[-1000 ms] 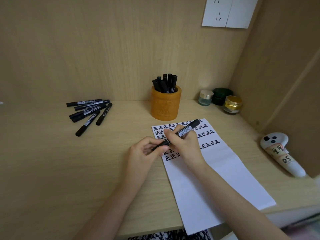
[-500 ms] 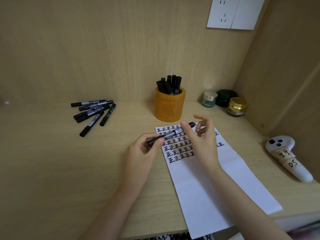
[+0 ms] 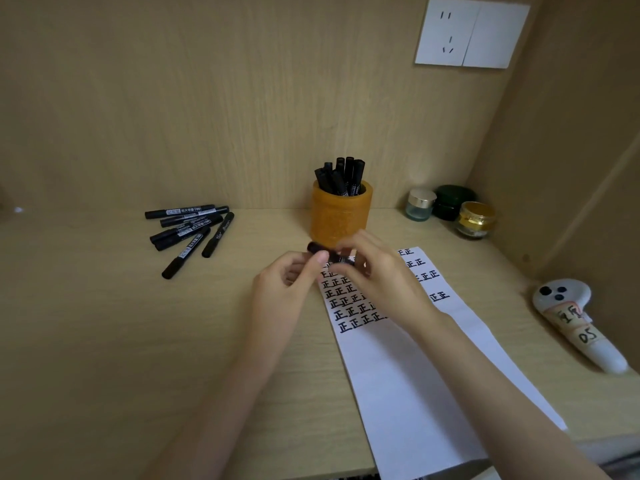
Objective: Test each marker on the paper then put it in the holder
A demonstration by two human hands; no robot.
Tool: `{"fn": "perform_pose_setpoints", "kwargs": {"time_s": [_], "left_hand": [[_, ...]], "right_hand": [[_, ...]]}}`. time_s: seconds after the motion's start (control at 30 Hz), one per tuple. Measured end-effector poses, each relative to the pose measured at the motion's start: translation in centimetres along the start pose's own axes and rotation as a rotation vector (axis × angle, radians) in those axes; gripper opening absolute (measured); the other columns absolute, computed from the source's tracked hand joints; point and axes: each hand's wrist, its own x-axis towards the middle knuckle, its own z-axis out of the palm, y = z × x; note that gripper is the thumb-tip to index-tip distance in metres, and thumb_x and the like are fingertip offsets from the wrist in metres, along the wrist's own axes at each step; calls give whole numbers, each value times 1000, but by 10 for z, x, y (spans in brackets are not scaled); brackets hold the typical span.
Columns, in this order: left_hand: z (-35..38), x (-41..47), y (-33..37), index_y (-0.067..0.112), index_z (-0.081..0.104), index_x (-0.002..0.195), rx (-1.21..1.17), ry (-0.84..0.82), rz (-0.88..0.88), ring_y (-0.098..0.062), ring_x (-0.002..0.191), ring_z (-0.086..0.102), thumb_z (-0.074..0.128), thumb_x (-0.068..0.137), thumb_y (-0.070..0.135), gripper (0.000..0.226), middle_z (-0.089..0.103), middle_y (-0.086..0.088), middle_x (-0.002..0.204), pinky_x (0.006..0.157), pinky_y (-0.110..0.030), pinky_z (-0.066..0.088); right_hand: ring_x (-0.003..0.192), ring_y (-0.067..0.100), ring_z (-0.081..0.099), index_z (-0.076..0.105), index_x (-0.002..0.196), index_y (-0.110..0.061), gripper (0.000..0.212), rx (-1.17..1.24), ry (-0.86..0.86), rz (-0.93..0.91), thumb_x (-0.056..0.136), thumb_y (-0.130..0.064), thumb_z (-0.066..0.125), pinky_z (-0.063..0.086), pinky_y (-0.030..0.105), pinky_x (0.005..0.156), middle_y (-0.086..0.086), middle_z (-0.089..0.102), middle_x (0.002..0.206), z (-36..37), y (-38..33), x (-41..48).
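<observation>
A marker, judged tested, is pinched at either end by the left hand and right hand, and should next be stood in the holder.

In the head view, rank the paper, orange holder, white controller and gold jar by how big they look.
1. paper
2. white controller and orange holder: look alike, and the controller sits nearer the camera, so unranked
3. gold jar

The light is dim and yellowish. The left hand, right hand and marker look blurry. Lines bend near the edges.
</observation>
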Motion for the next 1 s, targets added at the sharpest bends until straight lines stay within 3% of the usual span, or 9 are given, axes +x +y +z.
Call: {"fn": "perform_pose_setpoints", "kwargs": {"time_s": [0.07,0.17,0.27,0.4,0.53,0.73,0.87,1.0], "left_hand": [[-3,4,-3,20,68,88,-3,0,-41,-1,70,60,57,88,33,16,68,7,75,71,-19,50],[-7,7,-9,18,68,91,23,6,-78,-6,74,59,54,91,29,17,67,6,78,75,-25,50],[-9,8,-15,18,68,93,53,0,-116,-14,78,61,53,92,27,17,68,4,80,78,-30,51],[-10,9,-22,18,68,93,71,-8,-158,-18,83,62,53,93,23,16,68,3,80,82,-33,52],[-12,10,-25,20,68,92,92,-9,-171,-18,85,63,53,93,23,15,68,4,80,83,-33,52],[-18,15,-25,19,68,92,102,12,-165,-20,85,63,53,93,21,16,69,3,81,82,-34,51],[-23,21,-28,18,68,93,108,50,-151,-21,86,63,54,93,21,15,69,3,81,81,-34,51],[-27,24,-35,20,67,96,141,91,-156,-15,83,63,54,92,21,13,68,6,82,81,-35,52]], "right_hand": [[68,-3,51,51,120,-19,32,91,91,86,91,-18,64,41,12,63,-10,53,89,-6,1,11],[62,4,53,31,137,-31,52,164,288,147,95,-15,57,47,18,61,-4,53,86,-16,9,36],[65,13,57,22,148,-21,60,102,396,100,97,-14,52,52,23,64,-5,51,80,-27,15,63],[71,7,57,34,143,-19,50,74,475,137,97,-9,51,55,28,71,-12,49,81,-30,23,95],[76,7,57,35,141,-22,48,89,512,191,97,-9,50,56,34,74,-11,50,84,-22,36,107],[76,5,55,40,138,-19,42,35,425,211,97,-10,49,46,10,67,-5,54,94,-10,47,106],[86,10,54,57,126,-15,28,-85,359,281,99,-17,50,51,28,79,9,50,122,-4,59,99],[91,13,52,57,130,-17,33,-216,353,293,99,-21,49,42,27,69,11,44,128,-1,64,91]]}}
